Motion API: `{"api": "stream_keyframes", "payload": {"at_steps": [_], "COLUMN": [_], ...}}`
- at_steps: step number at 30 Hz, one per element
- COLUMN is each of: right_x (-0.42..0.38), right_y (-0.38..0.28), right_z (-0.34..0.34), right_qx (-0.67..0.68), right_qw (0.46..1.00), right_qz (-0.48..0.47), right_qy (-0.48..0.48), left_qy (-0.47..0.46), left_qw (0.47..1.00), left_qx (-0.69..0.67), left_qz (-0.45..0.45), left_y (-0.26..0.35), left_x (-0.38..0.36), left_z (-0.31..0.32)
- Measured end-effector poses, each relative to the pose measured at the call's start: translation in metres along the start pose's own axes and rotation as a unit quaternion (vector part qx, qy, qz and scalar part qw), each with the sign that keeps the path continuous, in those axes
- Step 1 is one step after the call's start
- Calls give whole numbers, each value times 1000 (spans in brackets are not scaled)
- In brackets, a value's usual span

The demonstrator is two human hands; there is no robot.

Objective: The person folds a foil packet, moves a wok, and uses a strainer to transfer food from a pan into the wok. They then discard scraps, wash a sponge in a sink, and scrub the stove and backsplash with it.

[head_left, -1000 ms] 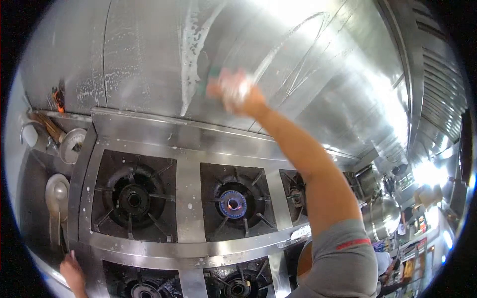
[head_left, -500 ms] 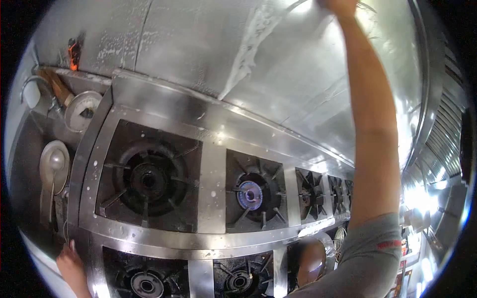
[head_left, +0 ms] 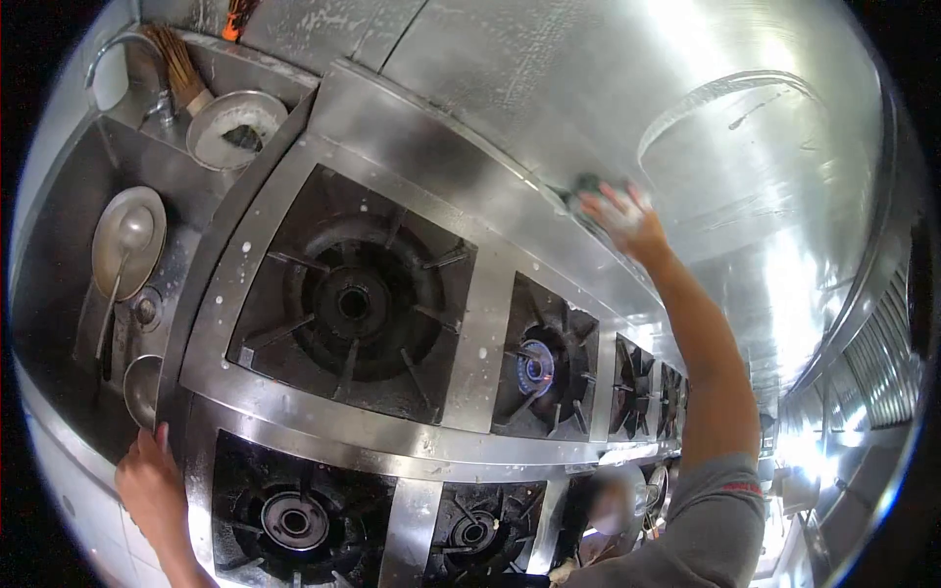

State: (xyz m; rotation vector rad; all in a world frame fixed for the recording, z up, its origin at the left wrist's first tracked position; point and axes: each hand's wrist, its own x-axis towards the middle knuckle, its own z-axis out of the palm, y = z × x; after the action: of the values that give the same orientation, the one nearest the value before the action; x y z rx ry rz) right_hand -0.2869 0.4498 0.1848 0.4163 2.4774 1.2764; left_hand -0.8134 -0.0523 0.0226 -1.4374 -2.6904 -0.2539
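My right hand [head_left: 619, 218] is raised with the arm extended and is pressed onto a dark green scouring pad [head_left: 584, 188], fingers closed over it; the pad lies flat against the steel back ledge [head_left: 441, 147] of the range, at the ledge's far edge where it meets the soapy stainless wall [head_left: 608, 88]. My left hand [head_left: 149, 485] is well apart from the right, at the near left corner of the range [head_left: 294, 397], its fingers resting on the steel front rim; I cannot tell whether it grips the rim or only leans on it. The large burner [head_left: 355, 304] sits between the two hands, unlit. The next burner [head_left: 534, 365] toward the right carries a small blue flame. Along the left edge, a side trough [head_left: 59, 323] holds a ladle [head_left: 125, 240] lying in a round dish, with a metal bowl [head_left: 233, 127] and a bamboo brush [head_left: 181, 64] at its far end
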Motion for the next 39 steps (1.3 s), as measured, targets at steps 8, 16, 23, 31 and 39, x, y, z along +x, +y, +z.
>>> {"api": "stream_keyframes", "payload": {"at_steps": [8, 16, 23, 31, 39], "right_x": [372, 247, 80, 197, 209], "right_y": [-55, -48, 233, 211, 34], "right_z": [-113, -79, -78, -173, -106], "right_qx": [-14, 12, -709, -292, -102], "right_qw": [974, 989, 695, 859, 970], "right_qz": [-16, 12, 66, 312, -75], "right_qy": [227, 144, 100, 284, 208], "left_qy": [2, 3, 1, 14, 9], "left_qw": [1000, 997, 998, 1000, 998], "left_qx": [-12, -70, -59, -22, -58], "left_qz": [7, 19, -1, 10, 34], "left_y": [-1, -1, -7, -14, -14], "left_x": [-1, 1, -7, -7, -9], "left_z": [-5, -15, -4, 5, -12]}}
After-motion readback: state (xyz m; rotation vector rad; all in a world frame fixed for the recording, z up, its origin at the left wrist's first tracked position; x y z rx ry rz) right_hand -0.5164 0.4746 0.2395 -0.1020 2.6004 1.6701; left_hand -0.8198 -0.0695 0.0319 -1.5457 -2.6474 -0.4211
